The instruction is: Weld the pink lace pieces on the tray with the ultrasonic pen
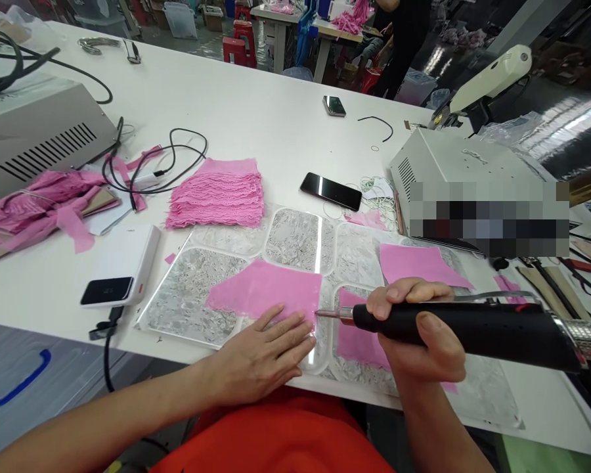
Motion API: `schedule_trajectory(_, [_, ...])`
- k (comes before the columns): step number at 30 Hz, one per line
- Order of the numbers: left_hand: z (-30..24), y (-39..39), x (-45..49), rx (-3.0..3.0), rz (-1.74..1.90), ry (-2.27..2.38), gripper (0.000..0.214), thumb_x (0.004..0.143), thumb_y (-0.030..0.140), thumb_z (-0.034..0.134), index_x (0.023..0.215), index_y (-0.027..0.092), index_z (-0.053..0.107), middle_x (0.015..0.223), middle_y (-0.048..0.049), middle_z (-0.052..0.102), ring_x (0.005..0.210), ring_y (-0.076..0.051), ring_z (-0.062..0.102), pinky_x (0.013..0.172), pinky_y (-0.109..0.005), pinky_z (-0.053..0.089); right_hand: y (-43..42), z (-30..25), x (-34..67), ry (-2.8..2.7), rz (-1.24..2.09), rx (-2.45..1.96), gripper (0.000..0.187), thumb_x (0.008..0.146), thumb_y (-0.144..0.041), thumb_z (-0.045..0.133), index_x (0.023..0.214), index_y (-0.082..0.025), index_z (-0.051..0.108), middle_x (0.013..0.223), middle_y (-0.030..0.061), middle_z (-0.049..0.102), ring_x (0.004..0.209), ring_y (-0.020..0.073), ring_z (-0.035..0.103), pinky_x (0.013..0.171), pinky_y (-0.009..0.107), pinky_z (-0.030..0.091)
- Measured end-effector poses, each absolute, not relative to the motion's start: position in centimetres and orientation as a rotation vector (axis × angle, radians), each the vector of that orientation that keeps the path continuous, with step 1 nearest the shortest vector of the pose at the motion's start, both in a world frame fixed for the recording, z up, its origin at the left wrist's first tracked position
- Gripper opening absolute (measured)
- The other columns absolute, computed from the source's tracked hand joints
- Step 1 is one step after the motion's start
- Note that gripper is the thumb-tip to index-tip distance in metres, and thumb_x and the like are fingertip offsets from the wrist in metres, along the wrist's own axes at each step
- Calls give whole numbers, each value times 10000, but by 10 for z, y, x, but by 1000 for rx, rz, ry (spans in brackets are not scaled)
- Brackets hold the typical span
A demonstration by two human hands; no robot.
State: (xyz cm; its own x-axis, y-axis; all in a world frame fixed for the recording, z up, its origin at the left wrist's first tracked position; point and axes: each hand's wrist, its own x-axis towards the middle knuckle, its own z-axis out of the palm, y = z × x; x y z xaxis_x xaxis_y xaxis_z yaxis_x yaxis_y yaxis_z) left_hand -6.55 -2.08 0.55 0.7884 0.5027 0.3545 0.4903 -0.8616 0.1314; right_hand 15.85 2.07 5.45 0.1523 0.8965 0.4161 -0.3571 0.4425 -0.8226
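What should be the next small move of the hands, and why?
Probably the right hand should guide the tool a little along the right edge of the pink piece under the left fingers. The tool's tip is already at that edge, and the left hand lies flat, with fingers over the piece's near side, which may steady it.
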Motion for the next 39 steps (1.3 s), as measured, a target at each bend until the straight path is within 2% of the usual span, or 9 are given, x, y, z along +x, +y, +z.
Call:
schedule_trajectory(6, [14,-19,-72,2880,691,967,367,982,314,434,1293,157,549,1342,-45,584,1279,-222,504,1152,-418,305,30,60,155,-1033,909,-674,129,708,-217,565,811,-166,624,738,3,581,502,116,557,481,309,484])
schedule_trajectory(11, [8,-9,-98,2828,670,1447,381,988,280,416,1324,135,524,1405,-81,519,1345,-260,431,1134,-445,309,48,61,134,-1015,775,-695,109,719,-180,550,813,-186,605,757,-9,577,535,119,576,520,310,499])
schedule_trajectory(15, [-1,-7,-115,2737,629,1643,407,991,298,399,1347,134,507,1437,-94,482,1356,-283,413,1122,-480,306,58,59,117,-1025,757,-738,85,731,-185,557,812,-189,583,778,-16,567,561,115,584,575,319,501])
schedule_trajectory(22, [-4,-8,-119,2646,687,1678,401,988,305,403,1349,170,512,1439,-85,482,1377,-270,385,1140,-476,284,64,58,107,-1066,739,-759,89,712,-196,549,799,-195,565,759,-28,548,536,113,561,554,321,489])
schedule_trajectory(32, [-3,-9,-116,2617,735,1681,386,970,284,443,1325,163,533,1397,-97,527,1367,-289,398,1128,-502,303,64,56,112,-1088,757,-788,44,718,-196,561,762,-192,558,750,-18,562,544,125,569,566,337,498])
schedule_trajectory(39, [0,-13,-115,2618,731,1695,383,978,298,436,1316,153,539,1405,-97,518,1354,-298,414,1115,-509,311,66,61,99,-1070,805,-747,79,719,-205,563,796,-193,575,761,-20,550,532,117,565,556,327,493])
